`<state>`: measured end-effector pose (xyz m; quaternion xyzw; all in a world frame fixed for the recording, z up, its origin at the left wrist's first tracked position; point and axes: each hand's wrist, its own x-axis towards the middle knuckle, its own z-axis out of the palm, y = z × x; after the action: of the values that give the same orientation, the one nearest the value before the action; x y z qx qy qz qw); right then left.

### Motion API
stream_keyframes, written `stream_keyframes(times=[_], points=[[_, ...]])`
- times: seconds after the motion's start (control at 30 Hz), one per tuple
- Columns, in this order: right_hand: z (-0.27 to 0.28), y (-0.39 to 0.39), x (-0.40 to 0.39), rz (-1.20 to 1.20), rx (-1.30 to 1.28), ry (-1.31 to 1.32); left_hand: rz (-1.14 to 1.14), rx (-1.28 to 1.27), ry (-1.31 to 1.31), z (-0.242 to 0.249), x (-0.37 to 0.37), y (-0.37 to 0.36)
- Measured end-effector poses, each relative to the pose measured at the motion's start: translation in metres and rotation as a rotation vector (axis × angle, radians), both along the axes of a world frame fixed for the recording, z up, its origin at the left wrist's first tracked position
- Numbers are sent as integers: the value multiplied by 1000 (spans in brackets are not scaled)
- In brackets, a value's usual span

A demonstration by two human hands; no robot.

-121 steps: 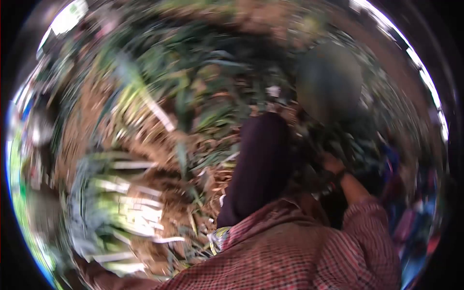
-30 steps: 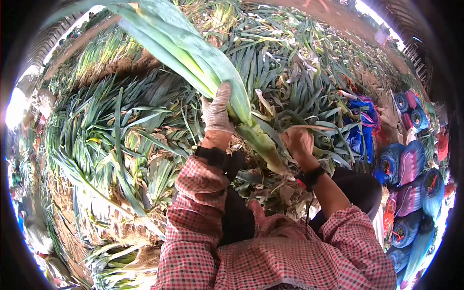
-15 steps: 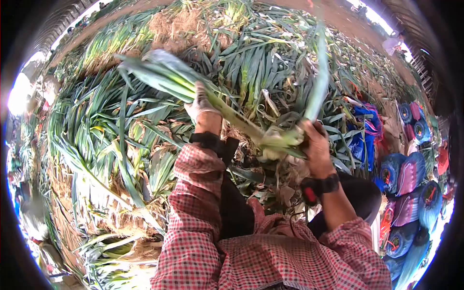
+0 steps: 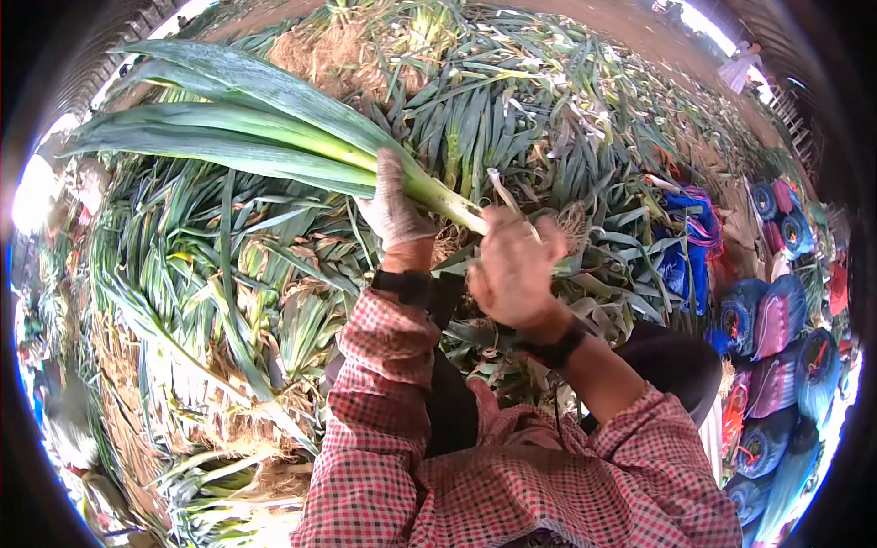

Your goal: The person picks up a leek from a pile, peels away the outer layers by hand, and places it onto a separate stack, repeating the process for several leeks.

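Observation:
A big leek [image 4: 274, 132] lies across my left hand [image 4: 395, 199], which wears a pale glove and is closed around its shaft. The broad green leaves fan out to the upper left, and the pale stem end points down to the right. My right hand [image 4: 519, 265], bare and smeared by motion, is at that stem end, overlapping its tip. Whether its fingers grip the stem I cannot tell. Beneath both hands lie many more leeks [image 4: 466, 128] and loose leaves.
Leeks with fibrous roots [image 4: 228, 402] are heaped at the left. On the right are blue cloth [image 4: 687, 247] and several rolls of blue and pink twine [image 4: 776, 315]. A person in pale clothing [image 4: 740, 66] is far off at the upper right.
The long leaf in my right hand is gone from it. That hand has moved left to the leek's stem end. The leek now shows its leaves spread wider toward the upper left.

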<state>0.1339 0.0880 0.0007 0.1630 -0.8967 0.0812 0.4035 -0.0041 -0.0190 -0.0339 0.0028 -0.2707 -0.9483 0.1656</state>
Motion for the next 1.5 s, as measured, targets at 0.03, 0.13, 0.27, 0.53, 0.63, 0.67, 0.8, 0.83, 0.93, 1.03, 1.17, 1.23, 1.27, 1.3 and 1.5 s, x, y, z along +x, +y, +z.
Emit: stream_keyframes(times=[0.03, 0.13, 0.27, 0.53, 0.63, 0.67, 0.8, 0.83, 0.93, 1.03, 1.17, 1.23, 1.27, 1.3, 1.5], points=[[-15, -1, -7, 81, 47, -14, 22, -23, 0, 2, 3, 4], [-96, 42, -61, 133, -693, -460, 144, -113, -10, 10, 16, 7], [6, 26, -35, -426, -214, -51, 276, -236, -86, 5, 5, 5], [-113, 59, -65, 557, -945, -1021, -195, -186, 103, 15, 12, -10], [-52, 41, -47, 369, -615, -822, -368, -112, 89, 11, 12, -11], [-37, 31, -45, 356, -735, -1071, -449, -67, 95, 5, 12, -10], [-28, 17, -30, 323, -825, -966, -537, 25, -76, 16, 13, -3], [-32, 16, -30, 275, -824, -835, -526, 56, -155, 20, 12, 1], [-48, 25, -35, -30, -512, -413, -394, -212, -54, -19, -4, 11], [-39, 22, -26, -195, -331, -236, -266, -363, -95, -8, 16, 19], [-43, 23, -25, -182, -392, -358, -289, -207, -250, -15, 12, 16], [-33, 27, -32, -137, -513, -518, -373, -138, -229, -16, 11, 9], [-27, 26, -36, -91, -474, -482, -446, -143, -208, -16, 10, 7], [-21, 23, -42, -47, -434, -445, -492, -98, -176, -16, 12, 8], [-13, 16, -49, 40, -721, -383, -498, -89, -74, 16, 31, 12]])
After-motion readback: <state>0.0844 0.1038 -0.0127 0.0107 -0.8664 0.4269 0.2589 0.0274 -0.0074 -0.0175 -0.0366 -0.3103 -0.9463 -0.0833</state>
